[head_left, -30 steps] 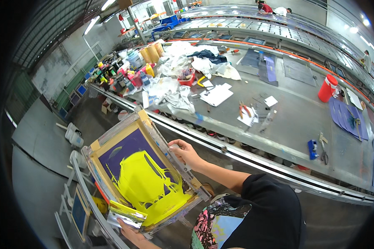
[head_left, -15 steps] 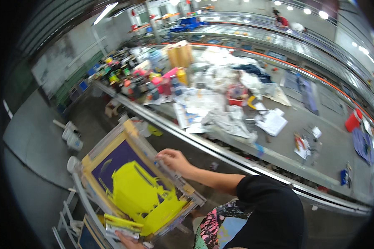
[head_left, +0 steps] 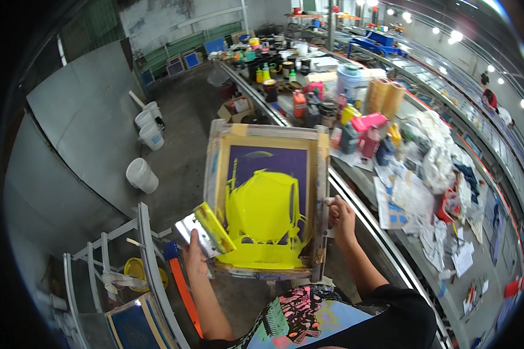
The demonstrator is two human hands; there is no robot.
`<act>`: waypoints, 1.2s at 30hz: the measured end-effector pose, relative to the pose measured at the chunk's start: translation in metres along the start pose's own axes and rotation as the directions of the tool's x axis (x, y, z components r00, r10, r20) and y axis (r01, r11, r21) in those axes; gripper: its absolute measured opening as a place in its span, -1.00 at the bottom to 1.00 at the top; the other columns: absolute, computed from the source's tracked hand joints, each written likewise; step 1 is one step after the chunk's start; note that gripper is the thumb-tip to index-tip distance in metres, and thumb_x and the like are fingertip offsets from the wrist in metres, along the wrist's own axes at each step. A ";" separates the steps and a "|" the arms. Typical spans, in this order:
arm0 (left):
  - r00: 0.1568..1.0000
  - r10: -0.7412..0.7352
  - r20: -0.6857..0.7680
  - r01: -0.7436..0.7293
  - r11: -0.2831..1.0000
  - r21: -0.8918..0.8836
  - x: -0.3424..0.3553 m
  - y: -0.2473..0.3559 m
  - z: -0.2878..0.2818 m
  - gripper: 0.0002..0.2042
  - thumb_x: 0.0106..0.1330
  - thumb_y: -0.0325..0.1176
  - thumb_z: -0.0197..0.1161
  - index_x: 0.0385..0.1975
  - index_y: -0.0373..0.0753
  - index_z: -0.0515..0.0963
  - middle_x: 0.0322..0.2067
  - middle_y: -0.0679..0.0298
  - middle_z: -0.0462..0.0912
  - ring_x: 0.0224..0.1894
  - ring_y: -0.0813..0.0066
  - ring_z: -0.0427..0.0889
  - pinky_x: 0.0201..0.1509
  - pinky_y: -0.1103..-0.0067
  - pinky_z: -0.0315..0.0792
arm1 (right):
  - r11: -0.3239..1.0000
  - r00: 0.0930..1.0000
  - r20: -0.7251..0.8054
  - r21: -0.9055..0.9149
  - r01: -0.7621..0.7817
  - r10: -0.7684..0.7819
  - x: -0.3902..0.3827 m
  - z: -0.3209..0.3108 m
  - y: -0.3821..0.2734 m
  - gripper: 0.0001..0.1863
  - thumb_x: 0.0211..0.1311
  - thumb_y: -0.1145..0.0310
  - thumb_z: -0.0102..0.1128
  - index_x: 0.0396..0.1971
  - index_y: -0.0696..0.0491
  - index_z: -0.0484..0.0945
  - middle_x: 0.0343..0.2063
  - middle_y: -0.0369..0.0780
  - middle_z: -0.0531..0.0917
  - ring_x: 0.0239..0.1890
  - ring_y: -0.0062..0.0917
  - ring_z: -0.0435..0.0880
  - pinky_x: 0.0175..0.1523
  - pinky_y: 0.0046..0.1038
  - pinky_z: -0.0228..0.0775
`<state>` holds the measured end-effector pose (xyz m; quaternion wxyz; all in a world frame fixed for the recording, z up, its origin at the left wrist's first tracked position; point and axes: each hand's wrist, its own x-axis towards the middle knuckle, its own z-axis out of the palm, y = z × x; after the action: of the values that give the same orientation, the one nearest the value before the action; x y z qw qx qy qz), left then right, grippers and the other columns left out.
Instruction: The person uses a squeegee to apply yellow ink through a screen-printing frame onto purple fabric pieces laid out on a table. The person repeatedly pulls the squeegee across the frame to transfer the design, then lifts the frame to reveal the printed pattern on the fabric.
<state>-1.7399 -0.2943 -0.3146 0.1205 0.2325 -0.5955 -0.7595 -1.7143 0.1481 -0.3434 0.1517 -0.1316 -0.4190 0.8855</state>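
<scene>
A screen printing frame (head_left: 268, 131) with tape round its border is tilted up in front of me. Thick yellow ink (head_left: 262, 209) covers much of its dark purple mesh (head_left: 294, 160), mostly the middle and lower part. My right hand (head_left: 342, 221) is closed on the frame's right edge, with its fingertips partly hidden. At the lower left, my left hand (head_left: 196, 254) grips a metal-backed squeegee (head_left: 201, 234) whose blade side is coated in yellow ink. The squeegee overlaps the frame's lower left corner; whether they touch, I cannot tell.
On my right runs a long table (head_left: 367, 180) crowded with ink bottles, rolls of tape and crumpled plastic. White buckets (head_left: 142, 175) stand on the floor at left. A grey metal rack (head_left: 151, 267) is close by my left arm, beside an orange-red bar (head_left: 183, 291).
My view has swung left, and the frame now appears upright in the middle. The squeegee has come up beside its lower left corner. Both hands keep their holds.
</scene>
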 end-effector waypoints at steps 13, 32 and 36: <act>0.963 0.169 -0.208 -0.164 0.986 0.043 0.071 0.058 0.013 -0.40 0.19 0.04 0.56 0.00 -0.34 0.57 -0.26 0.35 0.67 -0.39 0.68 0.59 -0.52 0.67 0.33 | 0.990 0.963 0.235 -0.085 -0.114 0.131 0.153 0.145 0.047 -0.66 0.52 0.08 0.18 -0.34 0.05 0.51 -0.63 -0.50 0.22 -0.66 -0.81 0.11 -0.52 -0.61 -0.06; 0.970 0.184 -0.156 -0.210 0.964 -0.165 0.092 0.077 -0.002 -0.47 0.39 -0.09 0.40 0.14 -0.42 0.53 0.00 0.22 0.67 0.00 0.42 0.66 0.05 0.46 0.52 | 0.983 0.909 0.416 -0.162 0.081 -0.006 0.176 0.205 0.051 -0.63 0.52 0.12 0.16 -0.38 0.12 0.59 -0.67 -0.48 0.31 -0.65 -0.78 0.24 -0.54 -0.58 0.05; 0.974 0.145 -0.176 -0.165 0.981 -0.105 0.109 0.062 -0.017 -0.51 0.39 -0.11 0.41 0.12 -0.37 0.53 0.01 0.20 0.68 -0.05 0.45 0.69 -0.04 0.48 0.58 | 0.985 0.925 0.370 -0.169 -0.022 0.084 0.180 0.195 0.048 -0.63 0.49 0.11 0.20 -0.44 0.09 0.54 -0.68 -0.50 0.26 -0.66 -0.78 0.18 -0.54 -0.60 0.00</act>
<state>-1.8310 -0.3754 -0.2808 0.2427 0.2404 -0.5534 -0.7597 -1.9579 0.0507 -0.2808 0.0335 0.0172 -0.5068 0.8612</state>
